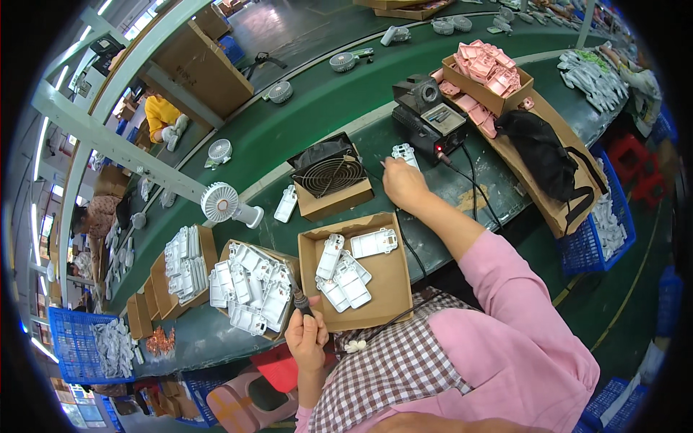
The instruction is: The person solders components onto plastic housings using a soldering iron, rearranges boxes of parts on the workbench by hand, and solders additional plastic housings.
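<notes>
Head view showed a person in a pink top and a checked apron seated at a green counter on a production line. Their left hand was closed in a fist around the dark handle of a soldering iron, held low near the body with its tip pointing up toward the counter's near edge. A thin cable ran from that hand across the apron toward the soldering station, a black box standing at the far side of the work area.

Their right hand was stretched forward with the fingers loosely curled, the fingertips touching a small white plastic part that lay on the counter just in front of the soldering station. Whether the fingers had actually gripped it could not be told.

Between the two hands sat an open cardboard box holding several white plastic shells. Just left of it stood a second box piled with more white shells, and further left a third box with the same parts stacked on edge. Behind the open box, a black extractor fan rested on a small carton. A white handheld fan lay near it on the counter. To the right, a box of pink plastic shells stood beside a black bag.
</notes>
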The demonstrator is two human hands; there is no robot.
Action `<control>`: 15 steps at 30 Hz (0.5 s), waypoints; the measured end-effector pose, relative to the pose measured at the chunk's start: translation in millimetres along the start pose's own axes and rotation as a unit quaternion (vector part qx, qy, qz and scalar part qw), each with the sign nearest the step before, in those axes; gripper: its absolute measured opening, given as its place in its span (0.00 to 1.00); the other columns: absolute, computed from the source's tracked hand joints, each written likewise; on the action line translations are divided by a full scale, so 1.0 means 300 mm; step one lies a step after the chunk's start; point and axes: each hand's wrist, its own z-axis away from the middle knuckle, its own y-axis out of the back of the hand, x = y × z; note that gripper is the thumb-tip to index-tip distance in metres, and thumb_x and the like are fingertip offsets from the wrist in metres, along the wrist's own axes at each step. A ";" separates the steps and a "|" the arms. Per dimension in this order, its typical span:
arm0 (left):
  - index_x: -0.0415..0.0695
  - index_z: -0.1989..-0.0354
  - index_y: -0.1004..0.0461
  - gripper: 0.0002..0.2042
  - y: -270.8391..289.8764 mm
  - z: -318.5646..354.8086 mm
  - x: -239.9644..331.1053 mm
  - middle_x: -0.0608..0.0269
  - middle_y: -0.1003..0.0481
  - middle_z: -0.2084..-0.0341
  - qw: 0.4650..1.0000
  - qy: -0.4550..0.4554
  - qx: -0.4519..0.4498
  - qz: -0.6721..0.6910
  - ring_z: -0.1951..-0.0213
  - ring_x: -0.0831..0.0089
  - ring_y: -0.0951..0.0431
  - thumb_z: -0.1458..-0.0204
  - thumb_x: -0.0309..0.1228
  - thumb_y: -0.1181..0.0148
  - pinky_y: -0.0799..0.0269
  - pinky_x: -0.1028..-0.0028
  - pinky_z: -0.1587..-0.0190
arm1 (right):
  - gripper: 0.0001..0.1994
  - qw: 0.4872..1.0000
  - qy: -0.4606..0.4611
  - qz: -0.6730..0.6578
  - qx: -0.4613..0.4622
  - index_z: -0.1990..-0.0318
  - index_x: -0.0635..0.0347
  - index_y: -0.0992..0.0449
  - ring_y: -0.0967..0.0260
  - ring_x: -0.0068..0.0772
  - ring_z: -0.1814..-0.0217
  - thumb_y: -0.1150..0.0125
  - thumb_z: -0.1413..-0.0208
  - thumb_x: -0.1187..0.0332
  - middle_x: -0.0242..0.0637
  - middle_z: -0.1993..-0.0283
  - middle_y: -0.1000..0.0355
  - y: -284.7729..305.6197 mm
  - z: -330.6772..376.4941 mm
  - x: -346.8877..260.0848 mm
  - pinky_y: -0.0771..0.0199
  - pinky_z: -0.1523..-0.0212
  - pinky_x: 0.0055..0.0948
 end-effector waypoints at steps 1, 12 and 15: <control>0.33 0.46 0.37 0.18 -0.003 -0.001 -0.001 0.67 0.34 0.75 1.000 0.002 0.002 0.010 0.85 0.87 0.43 0.38 0.34 0.52 0.50 0.86 0.84 | 0.08 1.000 -0.005 0.014 0.003 0.63 0.68 0.31 0.28 0.58 0.61 0.50 0.45 0.70 0.58 0.63 0.29 -0.013 -0.028 -0.008 0.27 0.60 0.49; 0.36 0.52 0.37 0.15 -0.004 0.013 0.072 0.62 0.35 0.73 0.986 -0.017 0.015 0.165 0.80 0.76 0.36 0.37 0.36 0.57 0.41 0.79 0.81 | 0.10 0.997 0.003 -0.041 0.069 0.65 0.62 0.26 0.26 0.50 0.65 0.45 0.46 0.64 0.46 0.63 0.27 0.201 0.113 -0.061 0.27 0.65 0.43; 0.38 0.51 0.36 0.14 -0.019 -0.029 0.112 0.62 0.34 0.70 0.970 -0.056 -0.043 0.231 0.68 0.73 0.33 0.38 0.36 0.53 0.35 0.74 0.66 | 0.10 0.955 0.067 -0.286 -0.049 0.66 0.63 0.24 0.26 0.34 0.69 0.43 0.44 0.65 0.41 0.69 0.25 0.352 0.257 -0.161 0.29 0.68 0.33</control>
